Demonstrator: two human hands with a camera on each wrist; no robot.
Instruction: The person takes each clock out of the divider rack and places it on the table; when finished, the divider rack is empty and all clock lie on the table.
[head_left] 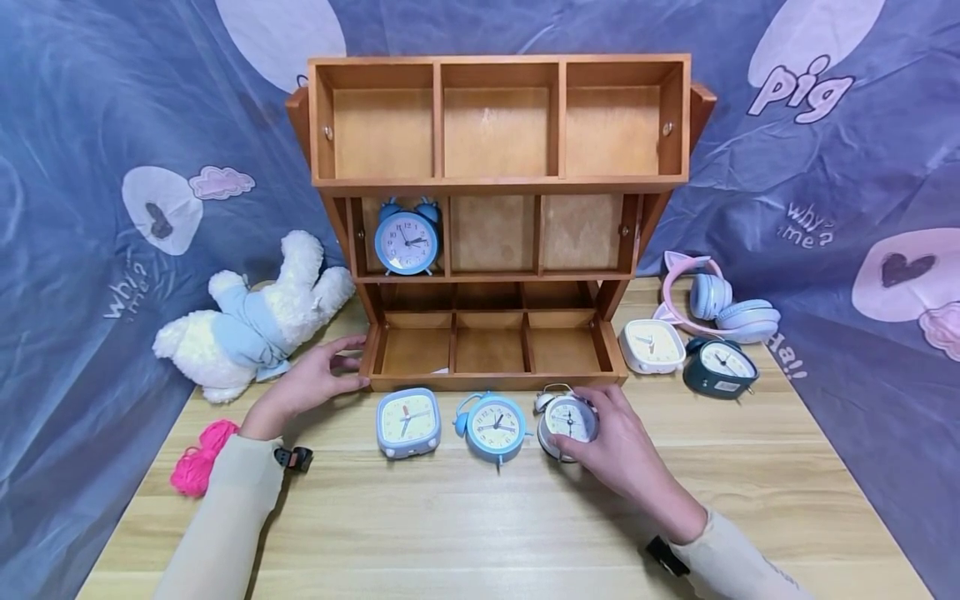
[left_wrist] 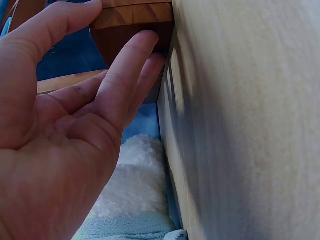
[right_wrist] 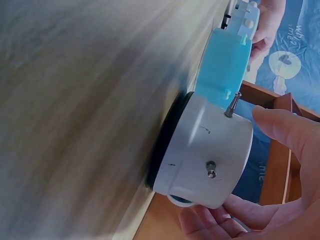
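Note:
My right hand (head_left: 617, 433) reaches over a white twin-bell alarm clock (head_left: 570, 422) lying face up on the table, thumb and fingers on opposite sides of it. In the right wrist view, the clock's pale case (right_wrist: 205, 145) has small metal feet, and its dark back is against the table. My left hand (head_left: 322, 379) touches the lower left corner of a wooden shelf unit (head_left: 495, 382), fingers fairly straight; the left wrist view shows the thumb at that corner (left_wrist: 132, 17). Left of the white clock lie a round blue alarm clock (head_left: 496, 426) and a squarish lavender-blue one (head_left: 408, 422).
A blue twin-bell clock (head_left: 407, 242) stands in the middle tier's left compartment. To the right are a white square clock (head_left: 652, 346), a dark green clock (head_left: 722, 368) and cat-ear headphones (head_left: 712, 298). At left lie a white plush toy (head_left: 255, 321) and pink yarn (head_left: 204, 458).

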